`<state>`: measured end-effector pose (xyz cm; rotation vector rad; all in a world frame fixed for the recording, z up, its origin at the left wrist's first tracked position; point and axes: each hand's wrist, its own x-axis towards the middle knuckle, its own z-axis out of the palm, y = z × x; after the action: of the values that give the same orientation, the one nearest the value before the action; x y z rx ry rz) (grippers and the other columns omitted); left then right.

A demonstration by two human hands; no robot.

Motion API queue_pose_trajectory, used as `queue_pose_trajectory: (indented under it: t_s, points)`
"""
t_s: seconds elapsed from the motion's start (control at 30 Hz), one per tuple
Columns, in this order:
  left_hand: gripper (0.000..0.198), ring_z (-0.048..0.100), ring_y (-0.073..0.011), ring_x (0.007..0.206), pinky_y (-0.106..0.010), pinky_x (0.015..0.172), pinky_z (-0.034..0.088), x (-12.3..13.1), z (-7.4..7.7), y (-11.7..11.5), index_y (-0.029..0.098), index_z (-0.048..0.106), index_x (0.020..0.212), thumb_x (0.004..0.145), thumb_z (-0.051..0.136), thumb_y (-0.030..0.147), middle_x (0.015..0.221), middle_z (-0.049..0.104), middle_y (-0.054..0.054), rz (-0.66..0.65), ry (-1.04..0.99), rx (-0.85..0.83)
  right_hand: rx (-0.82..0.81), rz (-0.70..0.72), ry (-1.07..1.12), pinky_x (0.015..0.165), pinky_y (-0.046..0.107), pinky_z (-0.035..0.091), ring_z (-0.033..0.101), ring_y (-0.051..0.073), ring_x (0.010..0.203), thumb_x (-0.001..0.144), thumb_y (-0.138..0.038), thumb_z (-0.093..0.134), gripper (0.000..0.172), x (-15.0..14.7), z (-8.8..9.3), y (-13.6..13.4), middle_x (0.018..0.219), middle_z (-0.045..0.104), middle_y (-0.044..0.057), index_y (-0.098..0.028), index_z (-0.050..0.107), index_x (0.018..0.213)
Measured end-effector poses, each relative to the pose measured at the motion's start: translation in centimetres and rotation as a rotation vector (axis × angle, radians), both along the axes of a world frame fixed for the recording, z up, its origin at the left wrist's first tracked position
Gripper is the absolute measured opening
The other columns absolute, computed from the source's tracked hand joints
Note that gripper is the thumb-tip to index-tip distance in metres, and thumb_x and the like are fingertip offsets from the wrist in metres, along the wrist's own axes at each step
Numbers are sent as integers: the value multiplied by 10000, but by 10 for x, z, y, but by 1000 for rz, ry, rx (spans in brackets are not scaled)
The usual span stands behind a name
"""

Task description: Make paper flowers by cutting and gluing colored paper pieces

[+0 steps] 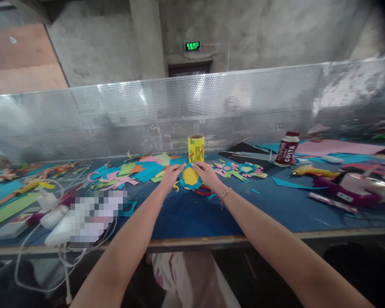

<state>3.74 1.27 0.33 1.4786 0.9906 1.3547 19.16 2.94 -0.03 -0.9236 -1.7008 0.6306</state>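
A paper flower [190,176] with a yellow middle and a blue scalloped edge is held up over the front-middle of the table. My left hand [172,176] pinches its left side, fingertips near the upper edge. On the other side my right hand [207,174] grips its upper right edge between thumb and fingers. Just below the right hand lies a red loop-shaped handle [203,191], perhaps of scissors, partly covered by the flower. A yellow printed roll [196,149] stands upright right behind the flower.
Coloured paper pieces [147,169] lie left of the hands, finished-looking paper flowers [245,169] to the right. A Costa bottle [286,149], a purple device [356,190] and a pen [332,202] are farther right. A white power strip [62,226] with cables sits front left. A perforated metal screen [186,98] closes the back.
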Motion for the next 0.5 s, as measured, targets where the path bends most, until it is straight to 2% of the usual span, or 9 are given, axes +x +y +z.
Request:
queue_pose_trajectory:
  t_s: [0.13,0.23,0.4,0.5]
  points:
    - [325,547,-116,596,-217,526,411,2,1,-1,155,567,702,626,648,461,678,593,-12,-99,-150,-55,-31,57,77,522,220,351,411,99,569,716,-503,490,341,0,1,-2,610,452,-18,-172,487,636]
    - [337,553,-118,618,-220,554,427,3,0,0,152,559,712,632,642,468,710,600,-18,-104,-141,-61,-55,83,116,529,221,363,422,99,576,708,-495,502,331,0,3,-5,618,456,-16,-171,488,640]
    - [386,473,-72,484,-181,420,344,2,0,-2,157,546,731,667,581,537,644,551,-3,0,-52,-83,-21,62,87,529,224,362,428,103,577,716,-494,490,331,1,4,-6,620,465,-13,-172,492,641]
    - [400,422,-65,428,-178,372,311,4,3,-6,161,527,687,667,569,559,554,478,22,8,48,-51,30,3,38,520,226,349,427,108,571,733,-486,475,329,3,4,-3,614,474,-9,-172,497,640]
